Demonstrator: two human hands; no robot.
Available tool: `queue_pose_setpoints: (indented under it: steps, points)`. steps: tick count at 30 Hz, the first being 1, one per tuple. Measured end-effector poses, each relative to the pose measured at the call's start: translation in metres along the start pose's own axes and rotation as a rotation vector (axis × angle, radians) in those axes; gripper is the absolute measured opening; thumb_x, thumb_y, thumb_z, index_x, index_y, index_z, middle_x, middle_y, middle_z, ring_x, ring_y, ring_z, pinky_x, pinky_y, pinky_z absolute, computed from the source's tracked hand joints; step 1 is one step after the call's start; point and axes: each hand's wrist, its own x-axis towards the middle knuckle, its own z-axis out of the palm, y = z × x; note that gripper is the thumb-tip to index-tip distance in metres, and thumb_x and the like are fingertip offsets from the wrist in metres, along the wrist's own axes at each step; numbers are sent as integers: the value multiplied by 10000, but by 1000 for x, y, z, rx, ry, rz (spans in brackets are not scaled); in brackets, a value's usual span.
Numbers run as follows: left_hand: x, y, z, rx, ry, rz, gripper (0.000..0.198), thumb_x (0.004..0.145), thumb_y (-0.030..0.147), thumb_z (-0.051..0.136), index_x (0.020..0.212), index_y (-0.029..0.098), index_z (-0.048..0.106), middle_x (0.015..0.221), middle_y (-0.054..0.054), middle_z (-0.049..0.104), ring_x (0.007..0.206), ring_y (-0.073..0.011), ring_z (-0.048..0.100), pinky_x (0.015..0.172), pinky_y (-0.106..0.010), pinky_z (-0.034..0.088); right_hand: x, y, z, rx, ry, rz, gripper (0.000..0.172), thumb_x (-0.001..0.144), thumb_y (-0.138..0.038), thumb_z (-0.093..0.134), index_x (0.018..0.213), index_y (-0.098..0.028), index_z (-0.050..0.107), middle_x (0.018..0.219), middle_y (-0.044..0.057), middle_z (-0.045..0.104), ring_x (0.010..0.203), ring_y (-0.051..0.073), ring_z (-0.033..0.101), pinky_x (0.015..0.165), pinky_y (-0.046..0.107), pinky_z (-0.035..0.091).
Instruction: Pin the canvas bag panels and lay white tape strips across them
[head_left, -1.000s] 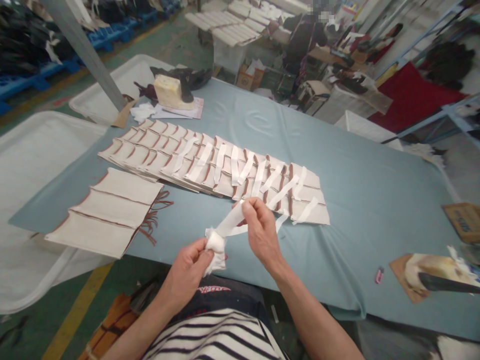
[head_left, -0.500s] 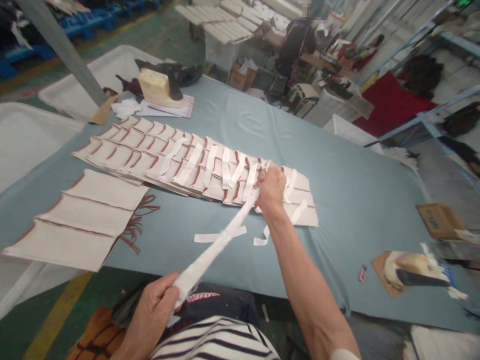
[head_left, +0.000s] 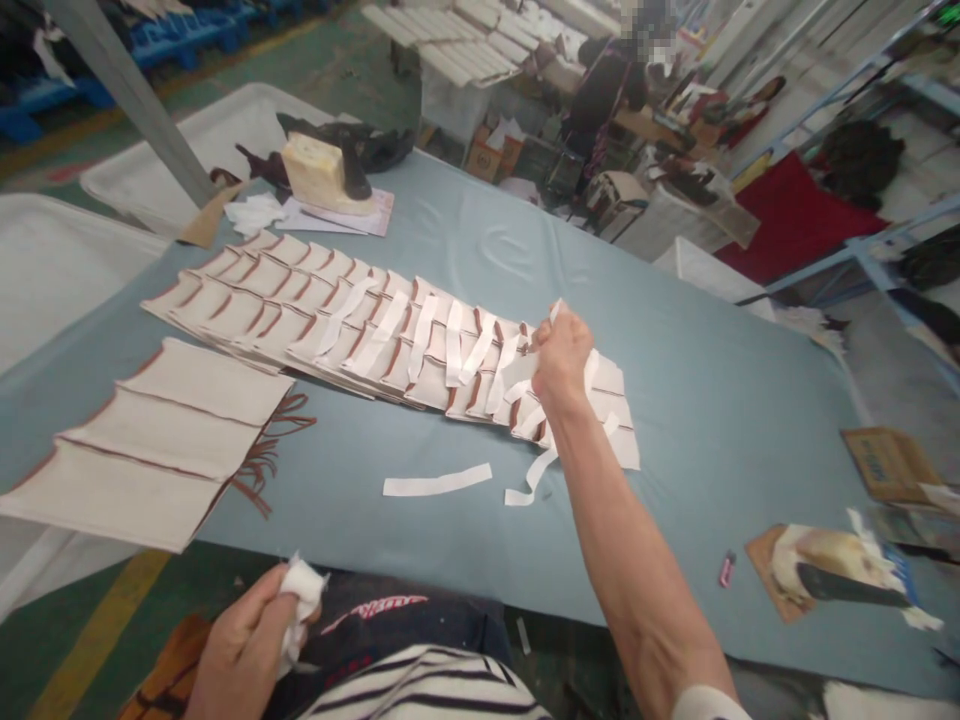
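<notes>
Low at the left, my left hand (head_left: 244, 640) is closed around a bunched bundle of white cloth tape (head_left: 301, 588), in front of my body. My right hand (head_left: 561, 360) is closed over the right part of a long row of overlapping cream fabric panels (head_left: 300, 290) with brown edging. A short white tip of a tape strip (head_left: 556, 310) sticks out above its fingers; the rest of that strip is partly hidden by the hand. Several white strips (head_left: 420, 335) lie across the row. One loose strip (head_left: 437, 481) rests on the table cover, and a curled one (head_left: 534, 478) hangs off the row near my right wrist.
A separate cream panel stack (head_left: 169, 420) with brown ties lies at the left table edge. An iron-like tool (head_left: 319, 175) stands at the back left; another (head_left: 832, 565) sits at the right near a small pink object (head_left: 727, 569). A person (head_left: 607, 90) sits beyond the table.
The white tape that stretched between my hands no longer spans them. My left hand has moved down and left with the bundle; my right hand has shifted slightly right.
</notes>
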Motion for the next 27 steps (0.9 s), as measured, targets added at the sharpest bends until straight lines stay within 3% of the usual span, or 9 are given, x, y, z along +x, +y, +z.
queue_pose_setpoints:
  steps: [5, 10, 16, 21, 27]
  points:
    - [13, 19, -6, -202, 9, -75, 282, 793, 517, 594, 703, 265, 681, 532, 34, 599, 544, -220, 532, 542, -283, 407, -16, 1, 10, -3, -137, -5, 508, 994, -657, 674, 764, -261, 453, 514, -138, 350, 449, 76, 319, 445, 203, 267]
    - [27, 30, -18, -197, 39, -105, 271, 771, 507, 617, 745, 251, 704, 593, 33, 676, 628, -237, 578, 607, -278, 422, -19, 4, 22, -16, -228, 3, 519, 961, -733, 667, 816, -263, 503, 526, -137, 364, 434, 80, 314, 420, 214, 256]
    - [35, 20, -25, -188, -79, -128, 331, 768, 531, 653, 840, 220, 737, 728, 5, 769, 705, -264, 644, 650, -289, 471, -26, 21, 38, -39, -307, -37, 484, 987, -710, 630, 845, -267, 499, 538, -134, 388, 451, 84, 344, 446, 218, 288]
    - [28, 10, -17, -229, 18, -144, 321, 808, 533, 649, 830, 221, 720, 681, 9, 714, 699, -255, 623, 657, -291, 461, -29, 42, 52, -98, -352, -89, 377, 1012, -594, 612, 878, -253, 526, 556, -126, 432, 503, 90, 402, 505, 222, 331]
    - [26, 2, -15, -214, -14, -218, 337, 755, 572, 665, 769, 238, 709, 702, 5, 753, 697, -268, 649, 640, -292, 493, -43, 79, 57, -185, -409, -114, 369, 1033, -620, 520, 913, -276, 467, 589, -129, 403, 511, 102, 423, 522, 224, 332]
